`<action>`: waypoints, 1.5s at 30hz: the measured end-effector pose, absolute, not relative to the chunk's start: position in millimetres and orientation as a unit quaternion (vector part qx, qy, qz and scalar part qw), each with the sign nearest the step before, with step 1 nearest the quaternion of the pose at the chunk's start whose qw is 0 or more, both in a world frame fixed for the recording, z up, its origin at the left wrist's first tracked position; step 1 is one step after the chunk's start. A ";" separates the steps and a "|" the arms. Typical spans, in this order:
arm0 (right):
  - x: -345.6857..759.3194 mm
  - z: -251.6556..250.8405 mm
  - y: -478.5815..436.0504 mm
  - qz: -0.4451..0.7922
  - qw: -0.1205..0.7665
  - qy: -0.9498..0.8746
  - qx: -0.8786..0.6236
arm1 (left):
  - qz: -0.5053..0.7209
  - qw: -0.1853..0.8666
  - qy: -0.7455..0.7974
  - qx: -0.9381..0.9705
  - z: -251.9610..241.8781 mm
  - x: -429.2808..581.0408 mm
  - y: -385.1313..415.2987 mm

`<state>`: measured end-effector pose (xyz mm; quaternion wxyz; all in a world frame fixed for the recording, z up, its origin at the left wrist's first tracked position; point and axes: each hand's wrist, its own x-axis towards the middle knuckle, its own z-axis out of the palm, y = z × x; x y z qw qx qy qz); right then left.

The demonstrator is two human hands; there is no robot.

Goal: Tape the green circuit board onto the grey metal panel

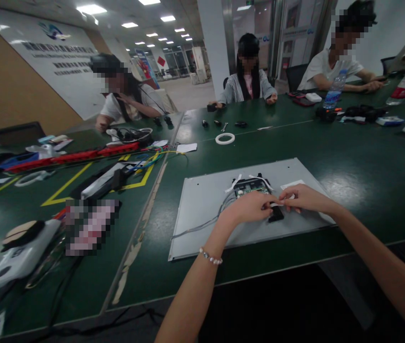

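A light grey panel [202,200] lies flat on the green table, with a black device with an exposed circuit board [254,186] on its middle. White strips [237,183] lie across the device's top corners. Grey cables [220,209] run from it to the panel's left edge. My left hand [250,208] is over the device's lower part, fingers pinched together. Just right of it, my right hand [300,197] is also closed in a pinch. A small white strip [277,204] shows between the fingertips of both hands. A black piece [276,214] sticks out beneath them.
A white tape roll [225,138] and a small wrench [224,127] lie beyond the panel. Red power strips [77,157], cables and a white device [20,252] are on the left. Bottles [335,90] stand at the right. Several people sit around the table.
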<state>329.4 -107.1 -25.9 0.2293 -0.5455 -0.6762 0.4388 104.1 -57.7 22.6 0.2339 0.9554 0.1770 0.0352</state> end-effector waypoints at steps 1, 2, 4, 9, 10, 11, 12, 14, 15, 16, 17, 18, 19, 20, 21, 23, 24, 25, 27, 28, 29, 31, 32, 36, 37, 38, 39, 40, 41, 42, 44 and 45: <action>328.4 -26.0 -107.2 0.432 0.228 -0.677 -0.550 | 0.037 0.231 0.175 0.956 21.3 104.3 -57.4; 327.5 -26.0 -107.5 0.426 0.227 -0.678 -0.554 | 0.039 0.227 0.174 0.958 20.1 104.6 -57.1; 326.3 -25.5 -108.1 0.417 0.228 -0.681 -0.558 | 0.042 0.216 0.173 0.960 18.2 105.2 -57.0; 328.4 -24.6 -109.8 0.405 0.242 -0.682 -0.560 | 0.038 0.198 0.168 0.965 19.3 106.7 -58.6; 329.3 -24.7 -109.9 0.394 0.244 -0.683 -0.564 | 0.036 0.197 0.166 0.966 20.3 106.8 -59.1; 330.2 -24.8 -109.9 0.378 0.246 -0.687 -0.570 | 0.033 0.196 0.167 0.966 21.4 106.9 -59.5; 331.1 -25.0 -109.8 0.357 0.245 -0.693 -0.577 | 0.029 0.195 0.168 0.966 22.4 107.0 -60.0; 332.7 -25.4 -109.5 0.308 0.242 -0.706 -0.590 | 0.019 0.193 0.172 0.966 24.0 106.9 -60.9; 333.4 -25.6 -109.3 0.285 0.241 -0.711 -0.596 | 0.015 0.192 0.174 0.966 24.6 106.9 -61.3; 333.9 -25.5 -109.3 0.265 0.242 -0.713 -0.602 | 0.013 0.191 0.175 0.966 24.9 106.9 -61.7; 334.1 -25.3 -109.4 0.249 0.247 -0.713 -0.607 | 0.013 0.189 0.176 0.966 24.9 106.9 -62.1; 334.0 -24.7 -109.7 0.236 0.257 -0.711 -0.611 | 0.014 0.186 0.177 0.966 24.8 107.0 -62.5; 333.5 -23.7 -110.3 0.226 0.271 -0.708 -0.612 | 0.014 0.183 0.179 0.967 24.6 107.0 -62.7; 332.5 -22.5 -111.0 0.219 0.289 -0.706 -0.609 | 0.014 0.181 0.180 0.967 24.3 107.0 -62.9; 331.2 -21.1 -111.9 0.220 0.307 -0.705 -0.600 | 0.014 0.180 0.181 0.967 24.1 107.0 -63.0; 328.2 -18.5 -113.5 0.244 0.336 -0.702 -0.578 | 0.012 0.182 0.182 0.966 24.0 106.9 -63.1; 326.9 -17.5 -114.1 0.261 0.347 -0.698 -0.570 | 0.011 0.183 0.182 0.966 24.1 106.8 -63.0; 326.1 -17.0 -114.4 0.272 0.357 -0.690 -0.568 | 0.011 0.183 0.182 0.966 24.3 106.7 -63.0; 326.4 -16.9 -114.2 0.259 0.380 -0.674 -0.579 | 0.011 0.182 0.183 0.966 24.7 106.5 -62.9; 327.2 -17.0 -113.8 0.240 0.395 -0.665 -0.587 | 0.010 0.183 0.185 0.965 24.8 106.4 -62.9; 328.3 -17.1 -113.5 0.223 0.412 -0.656 -0.592 | 0.009 0.186 0.187 0.965 24.8 106.4 -62.8; 330.0 -16.3 -113.6 0.220 0.444 -0.639 -0.589 | 0.006 0.193 0.190 0.963 24.5 106.5 -62.7; 330.2 -15.4 -114.1 0.240 0.452 -0.632 -0.581 | 0.006 0.195 0.190 0.962 24.3 106.6 -62.6; 325.5 -11.6 -118.4 0.370 0.397 -0.642 -0.542 | 0.008 0.194 0.188 0.963 24.2 107.0 -62.8; 323.7 -11.3 -119.1 0.391 0.371 -0.652 -0.533 | 0.007 0.194 0.189 0.963 24.5 107.1 -63.1; 322.0 -11.4 -119.5 0.404 0.348 -0.663 -0.526 | 0.006 0.194 0.189 0.963 24.9 107.2 -63.4; 320.6 -11.9 -119.6 0.411 0.328 -0.672 -0.521 | 0.004 0.194 0.188 0.963 25.2 107.2 -63.7; 319.6 -12.7 -119.2 0.412 0.314 -0.680 -0.519 | 0.003 0.193 0.186 0.963 25.4 107.3 -64.1; 319.1 -13.7 -118.6 0.410 0.305 -0.686 -0.517 | 0.001 0.194 0.185 0.963 25.5 107.3 -64.5; 319.0 -14.8 -117.9 0.406 0.302 -0.691 -0.517 | 0.001 0.194 0.188 0.963 25.4 107.3 -65.0; 320.0 -17.0 -116.4 0.398 0.300 -0.697 -0.515 | 0.007 0.195 0.205 0.959 25.1 107.0 -66.0; 320.9 -17.7 -115.8 0.396 0.297 -0.698 -0.517 | 0.011 0.195 0.217 0.956 24.9 106.8 -66.4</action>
